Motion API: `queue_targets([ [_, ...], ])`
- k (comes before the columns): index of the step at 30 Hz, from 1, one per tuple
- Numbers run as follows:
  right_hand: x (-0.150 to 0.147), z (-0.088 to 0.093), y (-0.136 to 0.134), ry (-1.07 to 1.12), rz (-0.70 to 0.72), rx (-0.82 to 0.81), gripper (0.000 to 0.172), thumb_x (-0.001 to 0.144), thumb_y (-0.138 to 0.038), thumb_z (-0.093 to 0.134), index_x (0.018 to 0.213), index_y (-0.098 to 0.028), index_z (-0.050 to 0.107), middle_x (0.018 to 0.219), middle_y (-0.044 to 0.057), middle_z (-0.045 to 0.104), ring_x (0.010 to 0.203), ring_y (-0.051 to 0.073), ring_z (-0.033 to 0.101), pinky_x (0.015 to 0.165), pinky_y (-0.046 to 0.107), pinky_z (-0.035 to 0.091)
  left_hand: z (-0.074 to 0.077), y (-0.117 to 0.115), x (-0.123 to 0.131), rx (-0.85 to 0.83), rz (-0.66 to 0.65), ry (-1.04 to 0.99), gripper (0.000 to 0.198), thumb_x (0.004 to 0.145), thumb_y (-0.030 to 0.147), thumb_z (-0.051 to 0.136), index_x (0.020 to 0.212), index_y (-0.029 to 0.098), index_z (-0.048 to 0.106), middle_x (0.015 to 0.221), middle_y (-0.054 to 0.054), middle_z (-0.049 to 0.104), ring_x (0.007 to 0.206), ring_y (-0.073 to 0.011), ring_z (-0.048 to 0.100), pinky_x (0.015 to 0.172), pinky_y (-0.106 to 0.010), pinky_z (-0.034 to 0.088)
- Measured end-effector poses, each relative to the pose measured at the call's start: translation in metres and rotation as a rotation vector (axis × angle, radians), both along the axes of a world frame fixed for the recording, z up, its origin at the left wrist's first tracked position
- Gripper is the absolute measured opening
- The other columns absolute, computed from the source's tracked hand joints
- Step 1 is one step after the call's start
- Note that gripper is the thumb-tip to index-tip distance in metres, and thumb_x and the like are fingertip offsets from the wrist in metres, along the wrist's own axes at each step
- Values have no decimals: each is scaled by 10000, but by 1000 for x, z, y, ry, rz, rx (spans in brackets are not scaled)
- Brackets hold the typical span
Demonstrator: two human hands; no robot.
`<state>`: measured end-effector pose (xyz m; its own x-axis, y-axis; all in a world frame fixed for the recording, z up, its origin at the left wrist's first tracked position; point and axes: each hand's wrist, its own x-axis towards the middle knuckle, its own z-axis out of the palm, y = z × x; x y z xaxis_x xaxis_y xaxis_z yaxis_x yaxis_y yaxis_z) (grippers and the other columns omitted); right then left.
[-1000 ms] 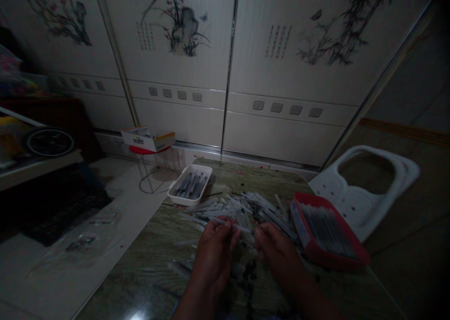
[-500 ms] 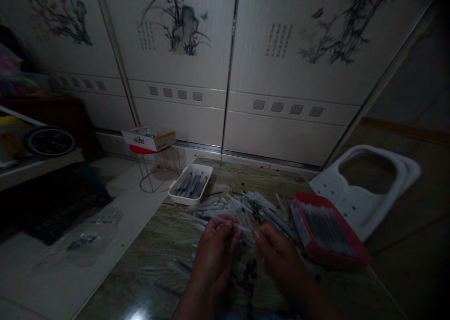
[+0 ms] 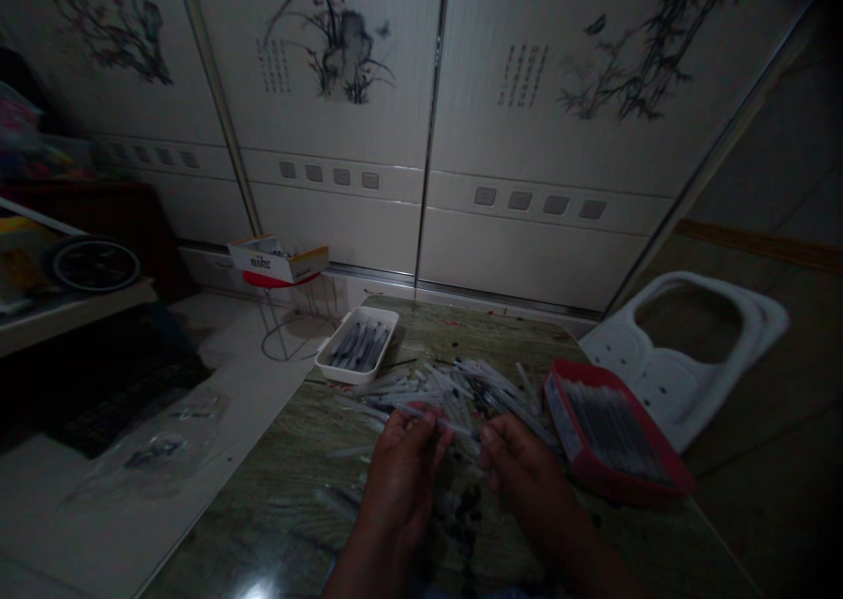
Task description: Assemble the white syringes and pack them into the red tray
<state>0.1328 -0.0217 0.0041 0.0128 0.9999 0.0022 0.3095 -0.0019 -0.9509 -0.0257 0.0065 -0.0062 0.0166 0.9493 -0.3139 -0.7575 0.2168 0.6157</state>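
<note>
My left hand (image 3: 405, 458) is closed around a clear pen barrel (image 3: 453, 426), which sticks out to the right past the fingertips. Close to the barrel's right end, my right hand (image 3: 517, 458) is closed in a pinch; what is between its fingers is too dark and small to make out. Just beyond both hands lies a loose pile of clear pen barrels (image 3: 454, 393). Small black pieces (image 3: 467, 502), perhaps pen caps, are scattered on the table between my forearms.
A white tray (image 3: 329, 372) of pens stands at the table's far left. At the right is a red box (image 3: 572, 450) packed with pen tubes. The wood-patterned table (image 3: 263, 502) has a white plastic chair (image 3: 711, 388) beside it. Behind, a carton (image 3: 263, 263) sits on a red stool (image 3: 254, 280).
My right hand has shifted slightly to the right, away from the barrel's end. The left hand and the barrel stay in about the same place.
</note>
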Motion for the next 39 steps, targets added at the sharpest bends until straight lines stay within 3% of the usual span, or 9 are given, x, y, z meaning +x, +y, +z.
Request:
queue_targets([
  [2, -1, 0, 0, -4, -5, -7, 391, 980, -543, 450, 784, -223, 559, 655, -22, 577, 546, 143, 522, 533, 263, 403, 0, 0, 0, -1, -1, 4, 214, 803, 112, 731, 954, 195, 605, 941, -34, 679, 853, -127, 664, 865, -287, 562],
  [6, 0, -3, 0, -29, 25, 51, 289, 953, -498, 535, 901, -223, 603, 777, -4, 613, 676, 165, 573, 594, 270, 439, 1, 0, -1, 6, 13, 8, 181, 809, 122, 729, 929, 192, 612, 947, -33, 680, 845, -117, 661, 871, -279, 558],
  [9, 1, -4, -1, -21, 62, 62, 298, 974, -485, 514, 843, -225, 581, 726, -17, 567, 650, 156, 536, 580, 266, 420, 2, -1, -1, 13, 1, 4, 211, 786, 133, 757, 931, 193, 616, 951, -34, 683, 854, -122, 665, 865, -275, 556],
  [12, 1, -2, -2, 48, 92, -4, 391, 988, -519, 474, 747, -219, 544, 629, -37, 515, 561, 131, 483, 526, 249, 373, 1, -2, -2, 31, -22, -1, 227, 778, 155, 775, 940, 196, 622, 956, -35, 684, 882, -132, 669, 861, -272, 555],
  [17, 1, 0, -1, 163, 100, -163, 427, 985, -572, 434, 801, -211, 570, 592, -47, 548, 467, 108, 442, 461, 231, 318, 1, -2, -2, 50, -38, 0, 241, 782, 179, 786, 964, 200, 629, 961, -30, 677, 888, -133, 665, 849, -268, 556],
  [22, 0, -2, 1, 95, 82, -19, 324, 979, -509, 502, 869, -212, 568, 739, -32, 573, 618, 127, 531, 572, 245, 409, 0, -1, -2, 35, -5, 7, 199, 804, 143, 754, 947, 194, 625, 977, -39, 673, 895, -127, 660, 879, -274, 552],
  [26, 0, -1, -1, -42, 88, 109, 292, 982, -460, 526, 821, -218, 557, 729, -36, 527, 676, 139, 506, 608, 252, 392, 0, -1, -3, 44, -12, 15, 202, 806, 157, 759, 952, 197, 624, 979, -45, 673, 898, -130, 660, 859, -264, 553],
  [34, 0, -1, -2, 208, 109, -177, 430, 992, -573, 437, 787, -211, 543, 589, -51, 535, 461, 93, 411, 460, 222, 292, 6, -1, -1, 83, -44, 14, 246, 800, 192, 781, 977, 199, 611, 974, -29, 668, 887, -118, 650, 829, -239, 547],
  [39, 0, -3, 0, 159, 73, -121, 444, 986, -591, 454, 810, -201, 573, 615, -45, 525, 503, 92, 429, 476, 221, 296, 8, -4, 2, 43, -75, 87, 234, 809, 290, 784, 907, 177, 604, 845, -12, 647, 751, -115, 637, 742, -247, 557],
])
